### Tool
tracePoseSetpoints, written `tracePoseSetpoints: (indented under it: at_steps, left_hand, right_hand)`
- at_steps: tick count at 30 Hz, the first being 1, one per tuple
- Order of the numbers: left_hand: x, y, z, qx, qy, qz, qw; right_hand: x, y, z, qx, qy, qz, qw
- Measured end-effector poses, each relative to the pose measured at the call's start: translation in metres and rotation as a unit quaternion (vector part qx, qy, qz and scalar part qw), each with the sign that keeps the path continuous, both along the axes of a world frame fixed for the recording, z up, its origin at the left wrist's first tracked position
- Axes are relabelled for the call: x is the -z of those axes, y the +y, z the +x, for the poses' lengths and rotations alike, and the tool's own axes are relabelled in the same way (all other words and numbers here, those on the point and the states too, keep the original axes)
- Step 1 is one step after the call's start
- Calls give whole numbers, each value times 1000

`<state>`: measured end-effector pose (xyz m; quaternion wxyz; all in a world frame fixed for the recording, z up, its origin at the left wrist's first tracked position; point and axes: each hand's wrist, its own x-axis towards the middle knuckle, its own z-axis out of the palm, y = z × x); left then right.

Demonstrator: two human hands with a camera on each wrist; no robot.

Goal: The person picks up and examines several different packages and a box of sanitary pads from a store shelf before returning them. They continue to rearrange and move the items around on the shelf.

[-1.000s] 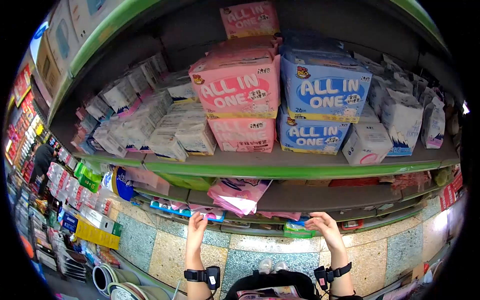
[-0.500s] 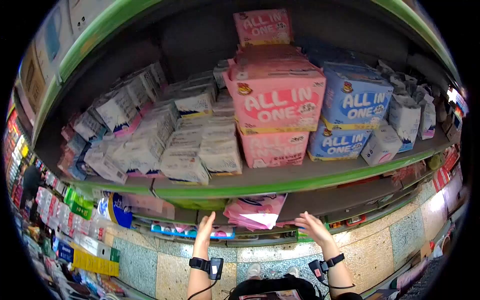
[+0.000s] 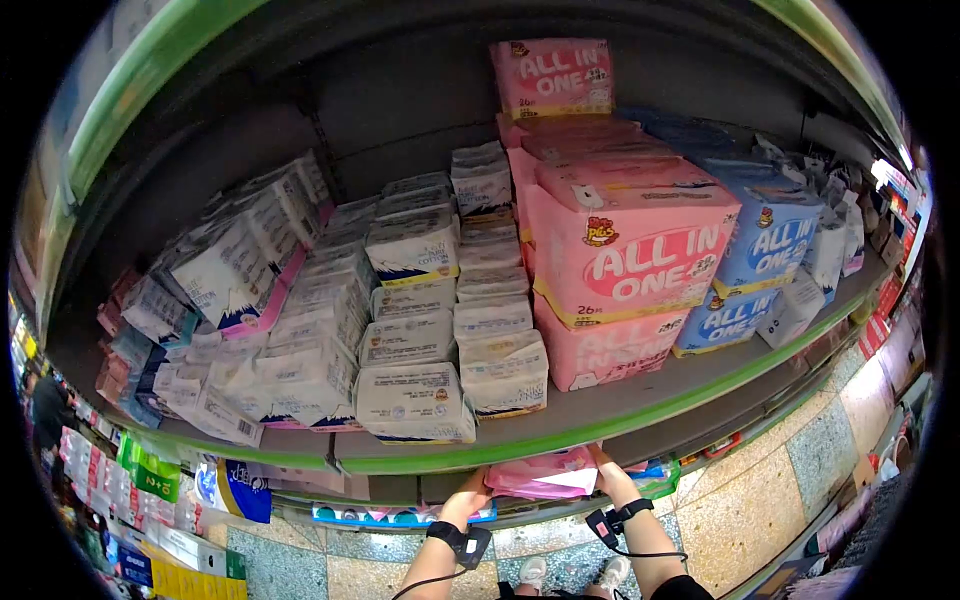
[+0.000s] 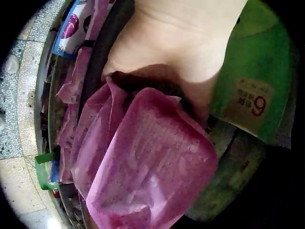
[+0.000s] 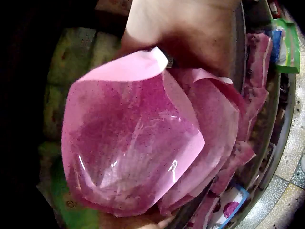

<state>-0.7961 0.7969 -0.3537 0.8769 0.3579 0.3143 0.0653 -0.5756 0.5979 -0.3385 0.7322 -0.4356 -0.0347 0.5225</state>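
Observation:
My left hand and right hand grip opposite sides of soft pink plastic packages at the lower shelf's front, just under the green shelf edge. In the left wrist view the left hand comes in from above, its fingers hidden behind a glossy pink package; at least one more lies against it. The right hand in the right wrist view likewise disappears behind the packages, whose creased wrapping has a folded corner. Part of the left hand shows below them there.
Above, the green-edged shelf bears white cotton packs, pink ALL IN ONE packs and blue ones. A green package lies beside the left hand on the lower shelf. Tiled floor runs below.
My hands, earlier apart in the air with extended fingers, have moved forward to the pink packages and now hold both sides. The head view has come closer to the shelf and shifted left.

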Motion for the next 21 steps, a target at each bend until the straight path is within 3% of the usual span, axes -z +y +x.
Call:
tracePoseSetpoints:
  at_steps: [2,3,6,10,12,14,16,17,18,21]
  left_hand:
    - [-6,-3,2,-36,1,-45,998]
    - [-8,-6,4,-40,19,-16,999]
    - [25,-3,0,-23,-18,-9,1000]
    - [-43,-33,-3,9,-15,-15,1000]
    - [-13,-33,-14,35,-31,-57,997]
    - [-51,-51,-18,46,-21,-41,998]
    - [-92,-78,-30,58,-16,-27,998]
    - [-106,-90,-37,73,-7,-21,997]
    - [-115,-97,-39,90,1,-15,996]
    - [-90,-116,-49,129,-6,-54,990]
  right_hand:
    - [17,2,2,11,32,-22,999]
    - [13,0,1,18,32,-23,999]
    - [-19,-5,-13,34,-35,-48,998]
    - [-41,-26,-23,-5,2,-77,997]
    - [-48,-36,-30,-9,7,-66,998]
    - [-70,-54,-45,9,-44,-56,997]
    - [-80,-72,-46,-38,16,-68,997]
    - [-59,-84,-46,-38,-1,-25,999]
    - [-59,-96,-51,-26,-38,-58,997]
    - [-58,-130,-57,-36,-74,-58,995]
